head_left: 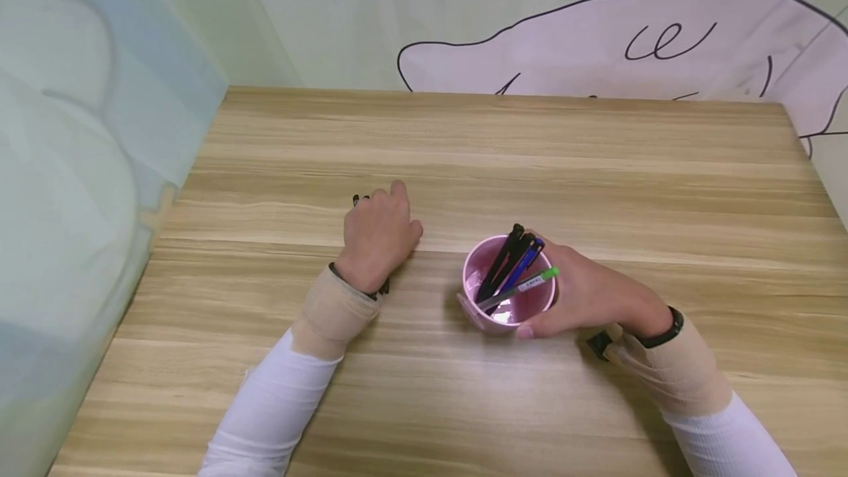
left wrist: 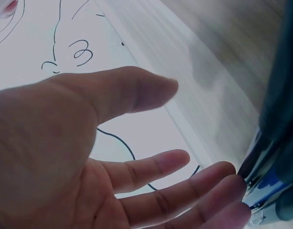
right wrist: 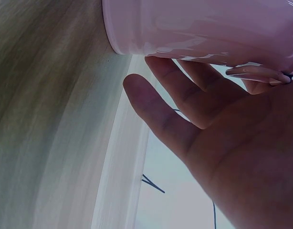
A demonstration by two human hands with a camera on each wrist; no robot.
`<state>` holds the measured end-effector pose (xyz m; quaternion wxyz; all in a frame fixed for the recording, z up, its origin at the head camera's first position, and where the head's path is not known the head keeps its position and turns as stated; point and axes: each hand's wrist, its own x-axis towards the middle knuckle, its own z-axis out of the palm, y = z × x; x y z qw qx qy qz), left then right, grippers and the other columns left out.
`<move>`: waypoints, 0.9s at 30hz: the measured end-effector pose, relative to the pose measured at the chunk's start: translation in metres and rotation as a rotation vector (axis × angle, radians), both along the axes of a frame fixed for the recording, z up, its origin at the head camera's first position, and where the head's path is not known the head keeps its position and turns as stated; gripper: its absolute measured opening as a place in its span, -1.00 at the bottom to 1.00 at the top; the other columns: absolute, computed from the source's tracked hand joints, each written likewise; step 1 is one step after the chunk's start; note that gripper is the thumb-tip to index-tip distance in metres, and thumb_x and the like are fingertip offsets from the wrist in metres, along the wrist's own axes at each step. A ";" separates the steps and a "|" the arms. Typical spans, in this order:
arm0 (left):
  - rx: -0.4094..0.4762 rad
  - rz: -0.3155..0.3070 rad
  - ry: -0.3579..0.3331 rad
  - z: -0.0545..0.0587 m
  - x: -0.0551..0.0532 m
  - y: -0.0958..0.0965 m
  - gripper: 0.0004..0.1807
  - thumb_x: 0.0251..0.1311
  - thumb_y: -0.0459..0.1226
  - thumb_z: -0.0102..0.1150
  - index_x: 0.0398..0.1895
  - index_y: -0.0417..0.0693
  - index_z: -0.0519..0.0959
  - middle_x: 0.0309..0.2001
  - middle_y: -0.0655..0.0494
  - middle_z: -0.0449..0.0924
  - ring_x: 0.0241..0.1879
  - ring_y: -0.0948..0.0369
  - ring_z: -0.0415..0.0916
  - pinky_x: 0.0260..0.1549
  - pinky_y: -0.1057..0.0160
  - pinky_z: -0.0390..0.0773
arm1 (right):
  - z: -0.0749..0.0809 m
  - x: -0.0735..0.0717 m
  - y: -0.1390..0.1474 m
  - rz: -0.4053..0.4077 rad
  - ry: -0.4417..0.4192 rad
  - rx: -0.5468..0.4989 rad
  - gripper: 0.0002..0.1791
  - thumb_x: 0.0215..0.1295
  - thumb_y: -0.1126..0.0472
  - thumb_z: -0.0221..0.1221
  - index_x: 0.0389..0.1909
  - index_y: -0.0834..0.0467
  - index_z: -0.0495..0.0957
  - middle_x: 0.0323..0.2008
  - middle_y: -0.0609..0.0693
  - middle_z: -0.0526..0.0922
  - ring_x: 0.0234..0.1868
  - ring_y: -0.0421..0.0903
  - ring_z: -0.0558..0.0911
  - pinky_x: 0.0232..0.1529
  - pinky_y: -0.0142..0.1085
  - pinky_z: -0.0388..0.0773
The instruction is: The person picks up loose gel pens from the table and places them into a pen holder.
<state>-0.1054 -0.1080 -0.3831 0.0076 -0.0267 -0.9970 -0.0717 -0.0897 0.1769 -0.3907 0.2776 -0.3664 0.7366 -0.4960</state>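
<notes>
A pink cup (head_left: 477, 274) stands on the wooden table, holding black pens (head_left: 500, 263), a blue pen (head_left: 523, 269) and a green-capped pen (head_left: 538, 280). My right hand (head_left: 579, 289) grips the cup from the right, thumb on the near side and fingers on the far side. The right wrist view shows the cup wall (right wrist: 199, 31) against the fingers. To the left, my left hand (head_left: 380, 238) is over dark pens (head_left: 384, 287), mostly hidden beneath it. In the left wrist view its fingers are loosely extended, tips at the blurred pens (left wrist: 268, 183), thumb apart.
The wood-grain table (head_left: 503, 146) meets a wall with a line drawing (head_left: 596, 43) at the back. A pale patterned wall (head_left: 66, 168) borders the left edge. Bands with dark straps (head_left: 662, 330) circle both wrists.
</notes>
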 end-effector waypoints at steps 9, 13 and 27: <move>0.018 -0.045 0.043 -0.003 -0.001 -0.004 -0.87 0.07 -0.50 0.02 -0.50 -0.20 0.31 -0.60 -0.04 0.30 -0.68 0.15 0.22 -0.83 0.18 0.36 | 0.000 0.000 0.001 -0.001 -0.005 -0.002 -0.05 -0.07 0.07 0.58 0.36 0.03 0.30 0.13 -0.08 0.59 0.12 -0.05 0.59 0.15 -0.12 0.57; 0.026 -0.051 0.025 -0.004 -0.001 -0.005 -0.91 0.08 -0.51 0.06 -0.42 -0.25 0.37 -0.53 -0.09 0.35 -0.67 0.10 0.33 -0.81 0.14 0.44 | 0.000 0.000 0.001 -0.003 -0.007 0.007 -0.04 -0.08 0.07 0.58 0.36 0.02 0.30 0.13 -0.08 0.59 0.13 -0.05 0.59 0.16 -0.11 0.56; 0.047 -0.120 -0.008 -0.007 -0.003 -0.006 -0.85 0.10 -0.55 0.10 -0.26 -0.30 0.43 -0.40 -0.15 0.36 -0.67 0.07 0.38 -0.80 0.19 0.45 | 0.000 -0.001 0.000 0.004 -0.009 -0.003 -0.06 -0.06 0.06 0.57 0.35 0.03 0.31 0.13 -0.08 0.58 0.13 -0.05 0.59 0.15 -0.11 0.57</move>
